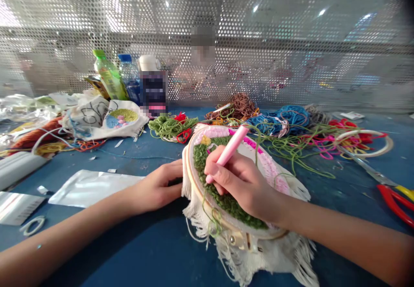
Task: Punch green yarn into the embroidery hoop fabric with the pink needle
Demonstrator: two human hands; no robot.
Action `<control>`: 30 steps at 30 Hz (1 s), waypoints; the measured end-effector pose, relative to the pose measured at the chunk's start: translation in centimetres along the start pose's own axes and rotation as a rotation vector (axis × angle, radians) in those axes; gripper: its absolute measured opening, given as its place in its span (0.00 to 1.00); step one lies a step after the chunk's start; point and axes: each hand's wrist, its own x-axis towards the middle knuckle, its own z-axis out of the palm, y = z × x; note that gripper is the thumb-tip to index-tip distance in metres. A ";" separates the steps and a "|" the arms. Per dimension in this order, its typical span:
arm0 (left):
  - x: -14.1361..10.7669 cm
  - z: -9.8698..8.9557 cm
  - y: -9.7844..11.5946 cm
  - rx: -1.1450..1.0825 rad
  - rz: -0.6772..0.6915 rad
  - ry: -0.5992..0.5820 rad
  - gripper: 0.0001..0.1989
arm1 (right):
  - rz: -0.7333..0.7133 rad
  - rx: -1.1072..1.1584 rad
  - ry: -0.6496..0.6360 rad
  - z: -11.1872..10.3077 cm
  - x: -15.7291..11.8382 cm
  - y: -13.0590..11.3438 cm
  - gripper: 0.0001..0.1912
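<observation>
Head view, looking down on a blue table (pixel 80 244). A round wooden hoop (pixel 190 179) stands tilted up off the tabletop at the middle of the view, with a metal clasp (pixel 237 239) at its lower edge. Stretched in it is a cloth (pixel 258 166) covered with dense, nubby green yarn loops (pixel 223 192) and a band of fluffy pink loops (pixel 261 153). A shaggy white fringe (pixel 258 257) hangs below the hoop onto the table.

The right hand (pixel 241 185) is closed in a pen grip around a smooth pink marker (pixel 230 149), its lower end near the green loops; whether it touches them is hidden. The left hand (pixel 158 188) is curved, its fingers (pixel 173 170) wrapped against the hoop's rim.

Loose tangled hanks of yarn lie beyond and to the right: green (pixel 170 127), brown (pixel 241 108) and blue (pixel 293 119). To the right are a thin second hoop (pixel 365 149) and red-handled scissors (pixel 394 201). On the left are a crumpled embroidered cloth (pixel 103 119) and a silvery pouch (pixel 93 188). Plastic bottles (pixel 110 76) stand by a perforated metal screen (pixel 258 20).
</observation>
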 end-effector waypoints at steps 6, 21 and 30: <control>0.0 1.4 -0.3 -0.341 -0.206 -0.051 0.07 | -0.072 0.008 0.020 0.4 -0.7 0.1 0.08; 0.4 -0.7 0.7 -0.501 -0.616 0.164 0.02 | -0.047 -0.127 -0.104 -0.6 -0.1 0.3 0.07; -0.5 -2.0 0.1 -0.308 -0.591 -0.008 0.09 | -0.345 -0.401 -0.344 -0.1 -1.0 1.0 0.01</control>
